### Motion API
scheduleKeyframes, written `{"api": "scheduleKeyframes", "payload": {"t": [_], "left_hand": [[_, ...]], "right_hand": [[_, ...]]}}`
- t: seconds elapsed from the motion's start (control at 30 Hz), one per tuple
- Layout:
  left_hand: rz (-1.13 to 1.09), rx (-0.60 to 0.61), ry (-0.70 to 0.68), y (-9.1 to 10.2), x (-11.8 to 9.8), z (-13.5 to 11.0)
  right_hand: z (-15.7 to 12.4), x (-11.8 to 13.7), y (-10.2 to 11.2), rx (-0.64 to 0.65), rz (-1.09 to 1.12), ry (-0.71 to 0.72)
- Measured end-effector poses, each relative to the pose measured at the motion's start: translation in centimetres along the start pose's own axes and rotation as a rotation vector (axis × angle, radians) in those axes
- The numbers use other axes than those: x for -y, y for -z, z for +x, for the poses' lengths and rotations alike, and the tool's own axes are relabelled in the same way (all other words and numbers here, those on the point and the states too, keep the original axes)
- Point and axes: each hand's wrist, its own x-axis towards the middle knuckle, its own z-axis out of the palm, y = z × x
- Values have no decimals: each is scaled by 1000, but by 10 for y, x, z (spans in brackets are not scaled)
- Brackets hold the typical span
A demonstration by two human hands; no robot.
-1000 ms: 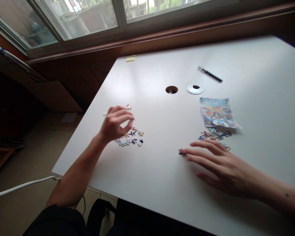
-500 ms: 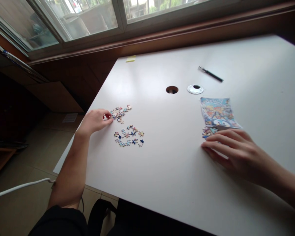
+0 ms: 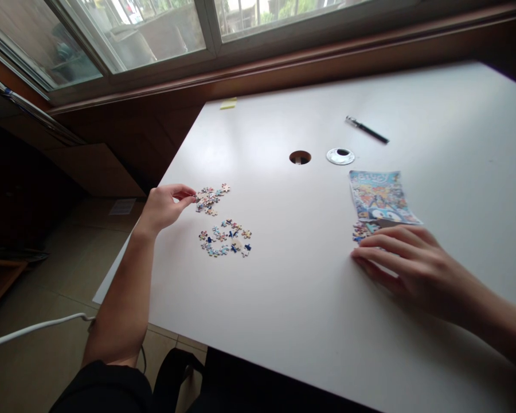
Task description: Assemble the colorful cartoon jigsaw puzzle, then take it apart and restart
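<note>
My left hand [image 3: 165, 205] is at the left edge of a heap of jigsaw pieces [image 3: 207, 199], thumb and forefinger pinched on a jigsaw piece that is mostly hidden by the fingertips. Nearer to me lies a looser group of jigsaw pieces [image 3: 217, 236], some face up in blue and pale colours. Among them is a blurred beige piece [image 3: 238, 244]. My right hand [image 3: 406, 258] rests on the table, fingers loosely bent and thumb apart. Its fingertips are beside a small cluster of coloured pieces [image 3: 362, 230], partly covered by the hand, just below a printed picture sheet [image 3: 378, 195].
The white table [image 3: 284, 298] has a round cable hole [image 3: 300, 158] with a silver ring cover [image 3: 340, 156] next to it. A black pen [image 3: 367, 129] lies farther back. A yellow sticky note [image 3: 229, 103] is at the far edge, below the window [image 3: 163, 34].
My left hand's fingers have straightened into a pinch, slightly higher at the heap's edge. A blurred beige piece now shows over the nearer group. My right hand has stayed in place.
</note>
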Motion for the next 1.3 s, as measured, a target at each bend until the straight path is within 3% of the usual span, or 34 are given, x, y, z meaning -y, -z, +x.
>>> {"api": "scheduleKeyframes", "payload": {"t": [0.17,0.27,0.33,0.43,0.6,0.7,0.77,0.93,1.07,1.3], "left_hand": [[-134,70,-147,-15,-18,-6],[-235,152,-364,-34,-45,-18],[-266,246,-582,-47,-68,-31],[-184,358,-843,-64,-100,-52],[-52,442,-1001,-82,-122,-69],[-47,445,-993,-72,-114,-61],[-18,435,-907,-56,-102,-50],[89,599,-678,-19,-67,-28],[79,650,-625,-20,-60,-26],[54,577,-695,-32,-67,-30]], "right_hand": [[0,1,0,-1,4,0],[-1,1,-1,6,15,-8],[-1,2,-1,10,26,-8],[0,5,-1,15,60,3],[3,16,-4,44,145,47],[4,20,-6,85,188,78],[4,21,-7,95,199,86],[3,19,-6,102,195,64],[6,36,-4,157,246,97],[19,69,-6,374,388,209]]}}
